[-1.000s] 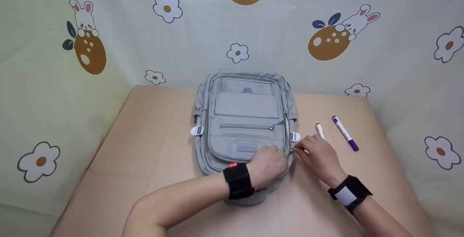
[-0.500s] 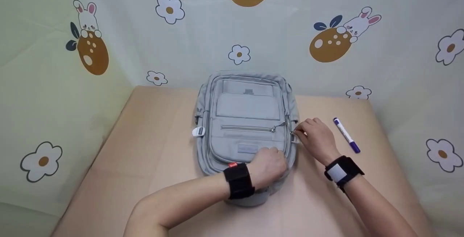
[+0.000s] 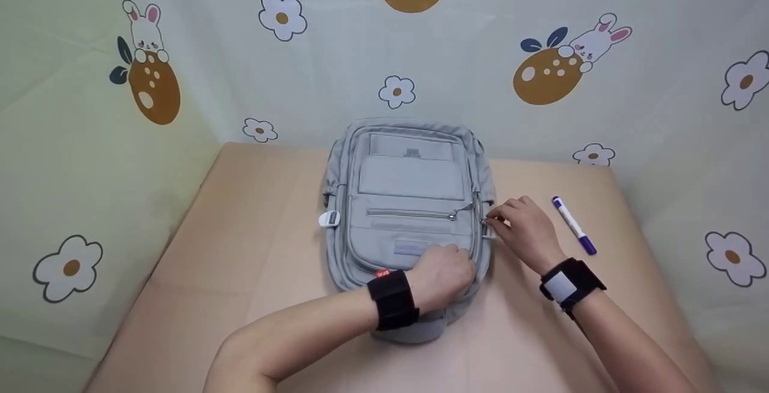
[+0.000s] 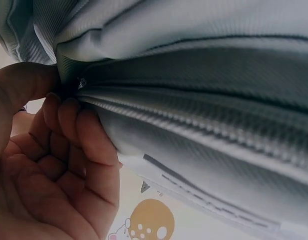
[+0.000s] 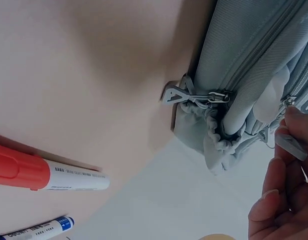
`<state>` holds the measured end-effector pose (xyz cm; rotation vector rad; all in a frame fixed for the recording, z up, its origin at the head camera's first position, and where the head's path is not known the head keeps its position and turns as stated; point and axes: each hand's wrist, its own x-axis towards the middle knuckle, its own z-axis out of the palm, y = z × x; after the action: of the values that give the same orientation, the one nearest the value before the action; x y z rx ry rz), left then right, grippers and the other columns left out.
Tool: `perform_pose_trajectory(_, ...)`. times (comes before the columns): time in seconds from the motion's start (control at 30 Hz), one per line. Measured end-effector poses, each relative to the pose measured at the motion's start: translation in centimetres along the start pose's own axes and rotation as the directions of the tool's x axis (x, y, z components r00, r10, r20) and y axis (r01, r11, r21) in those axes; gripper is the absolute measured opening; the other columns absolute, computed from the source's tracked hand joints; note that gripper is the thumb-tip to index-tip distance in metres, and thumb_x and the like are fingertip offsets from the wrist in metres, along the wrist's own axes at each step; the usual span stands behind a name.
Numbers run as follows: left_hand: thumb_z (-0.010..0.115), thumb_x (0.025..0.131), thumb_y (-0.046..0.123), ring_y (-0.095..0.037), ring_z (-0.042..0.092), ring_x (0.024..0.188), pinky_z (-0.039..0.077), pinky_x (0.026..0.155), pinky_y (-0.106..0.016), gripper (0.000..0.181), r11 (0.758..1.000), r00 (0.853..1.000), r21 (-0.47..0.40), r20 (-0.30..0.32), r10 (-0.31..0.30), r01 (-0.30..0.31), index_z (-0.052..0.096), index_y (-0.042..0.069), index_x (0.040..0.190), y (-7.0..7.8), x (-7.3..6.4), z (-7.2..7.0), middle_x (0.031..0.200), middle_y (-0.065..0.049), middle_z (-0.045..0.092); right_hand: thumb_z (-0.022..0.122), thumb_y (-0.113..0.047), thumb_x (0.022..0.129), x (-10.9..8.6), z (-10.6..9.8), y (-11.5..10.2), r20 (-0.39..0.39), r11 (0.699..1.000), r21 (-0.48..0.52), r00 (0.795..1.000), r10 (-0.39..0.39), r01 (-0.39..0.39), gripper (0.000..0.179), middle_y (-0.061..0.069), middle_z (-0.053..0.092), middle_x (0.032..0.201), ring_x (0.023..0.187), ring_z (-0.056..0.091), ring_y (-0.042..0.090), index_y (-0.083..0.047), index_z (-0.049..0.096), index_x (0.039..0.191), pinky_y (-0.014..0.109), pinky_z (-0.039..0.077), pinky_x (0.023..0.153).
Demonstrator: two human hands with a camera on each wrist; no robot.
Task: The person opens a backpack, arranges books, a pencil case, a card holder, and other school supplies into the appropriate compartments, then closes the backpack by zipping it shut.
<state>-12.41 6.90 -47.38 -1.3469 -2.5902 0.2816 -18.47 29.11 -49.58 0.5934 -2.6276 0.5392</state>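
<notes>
A grey backpack (image 3: 411, 176) lies front side up on the table. At its lower right edge my left hand (image 3: 444, 276) pinches the fabric between thumb and curled fingers. The left wrist view shows that hand at one end of a row of zipper teeth (image 4: 208, 132), with a dark fold beside them. My right hand (image 3: 528, 234) is at the bag's right side, partway up. Its thumb and fingers pinch a grey zipper pull (image 5: 292, 146), which the right wrist view shows close to the slider.
A white marker with purple ends (image 3: 574, 225) lies right of my right hand. The right wrist view shows a thick red-capped marker (image 5: 24, 167), hidden in the head view. White side buckles flank the bag, the left buckle (image 3: 329, 219) plainest. Patterned cloth (image 3: 336, 38) walls the table.
My right hand has moved up the bag's right side with the zipper pull, covering the red-capped marker in the head view. It stays there over the last half second. My left hand barely shifts.
</notes>
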Motion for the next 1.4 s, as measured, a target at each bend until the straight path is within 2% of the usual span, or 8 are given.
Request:
perform_pose_trajectory(0.13, 0.068, 0.093, 0.03, -0.015, 0.055, 0.079, 0.048, 0.053, -0.028, 0.016, 0.999, 0.999, 0.054, -0.052, 0.003, -0.001, 0.075, 0.017, 0.096, 0.2, -0.2, 0.1, 0.095, 0.001, 0.059, 0.083, -0.011, 0.086, 0.2, 0.0, 0.2, -0.01, 0.999, -0.019, 1.0, -0.027, 0.027, 0.009, 0.002, 0.07, 0.087, 0.079, 0.055, 0.021, -0.011, 0.078, 0.094, 0.035, 0.045, 0.066)
perform_pose_trajectory(0.27, 0.065, 0.095, 0.035, -0.015, 0.057, 0.085, 0.051, 0.061, -0.027, 0.022, 0.996, 0.996, 0.089, -0.092, -0.001, 0.009, 0.076, 0.016, 0.097, 0.3, -0.2, 0.1, 0.101, 0.0, 0.057, 0.082, -0.012, 0.087, 0.3, -0.1, 0.2, -0.021, 0.998, -0.029, 0.998, -0.051, 0.05, 0.008, 0.002, 0.07, 0.087, 0.078, 0.055, 0.022, -0.01, 0.078, 0.093, 0.036, 0.044, 0.066)
perform_pose_trajectory(0.43, 0.066, 0.094, 0.033, -0.015, 0.061, 0.084, 0.055, 0.061, -0.027, 0.022, 0.998, 0.993, 0.056, -0.117, 0.004, 0.003, 0.073, 0.012, 0.097, 0.2, -0.4, 0.1, 0.098, -0.001, 0.062, 0.083, -0.013, 0.086, 0.6, -0.1, 0.3, -0.02, 0.998, -0.043, 0.998, -0.052, 0.051, 0.008, 0.002, 0.07, 0.086, 0.076, 0.055, 0.022, -0.011, 0.078, 0.092, 0.035, 0.043, 0.065)
perform_pose_trajectory(0.6, 0.067, 0.094, 0.033, -0.015, 0.06, 0.081, 0.054, 0.059, -0.028, 0.023, 1.0, 0.993, 0.017, -0.114, -0.008, 0.01, 0.072, 0.011, 0.098, 0.2, -0.4, 0.1, 0.093, -0.001, 0.063, 0.084, -0.014, 0.085, 1.0, 0.0, 0.4, -0.02, 0.997, -0.054, 0.998, -0.058, 0.057, 0.009, 0.003, 0.07, 0.085, 0.076, 0.054, 0.022, -0.01, 0.077, 0.09, 0.037, 0.043, 0.066)
perform_pose_trajectory(0.73, 0.068, 0.093, 0.03, -0.017, 0.061, 0.083, 0.054, 0.06, -0.028, 0.02, 1.0, 0.993, 0.019, -0.115, -0.002, 0.004, 0.072, 0.011, 0.098, 0.2, -0.5, 0.3, 0.095, -0.002, 0.065, 0.083, -0.013, 0.086, 1.4, 0.0, 0.5, -0.01, 0.996, -0.073, 0.998, -0.06, 0.059, 0.009, 0.004, 0.07, 0.084, 0.076, 0.055, 0.023, -0.009, 0.077, 0.09, 0.038, 0.044, 0.066)
perform_pose_trajectory(1.03, 0.067, 0.093, 0.03, -0.017, 0.062, 0.084, 0.055, 0.064, -0.029, 0.018, 0.999, 0.993, 0.032, -0.119, 0.008, -0.004, 0.071, 0.012, 0.097, 0.4, -0.5, 0.6, 0.097, -0.003, 0.066, 0.081, -0.014, 0.088, 3.5, 0.3, 1.6, 0.011, 0.996, -0.084, 1.0, -0.005, 0.006, 0.008, 0.006, 0.07, 0.086, 0.08, 0.057, 0.027, -0.009, 0.077, 0.093, 0.042, 0.046, 0.07)
perform_pose_trajectory(1.23, 0.069, 0.09, 0.029, -0.016, 0.062, 0.082, 0.054, 0.061, -0.028, 0.016, 0.997, 0.986, 0.079, -0.165, 0.025, -0.013, 0.07, 0.014, 0.096, 0.4, -0.6, 0.8, 0.093, -0.002, 0.065, 0.079, -0.013, 0.089, 5.2, 0.8, 2.1, 0.012, 0.996, -0.078, 0.999, 0.046, -0.045, 0.007, 0.008, 0.069, 0.085, 0.079, 0.056, 0.028, -0.007, 0.076, 0.091, 0.043, 0.045, 0.071)
perform_pose_trajectory(1.4, 0.07, 0.09, 0.029, -0.016, 0.061, 0.083, 0.054, 0.06, -0.028, 0.017, 0.997, 0.988, 0.079, -0.151, 0.024, -0.012, 0.07, 0.014, 0.097, 0.3, -0.7, 0.7, 0.093, -0.001, 0.064, 0.077, -0.012, 0.09, 5.8, 1.3, 2.1, 0.025, 0.994, -0.088, 0.997, 0.072, -0.069, 0.007, 0.009, 0.069, 0.087, 0.08, 0.057, 0.03, -0.006, 0.077, 0.095, 0.045, 0.045, 0.072)
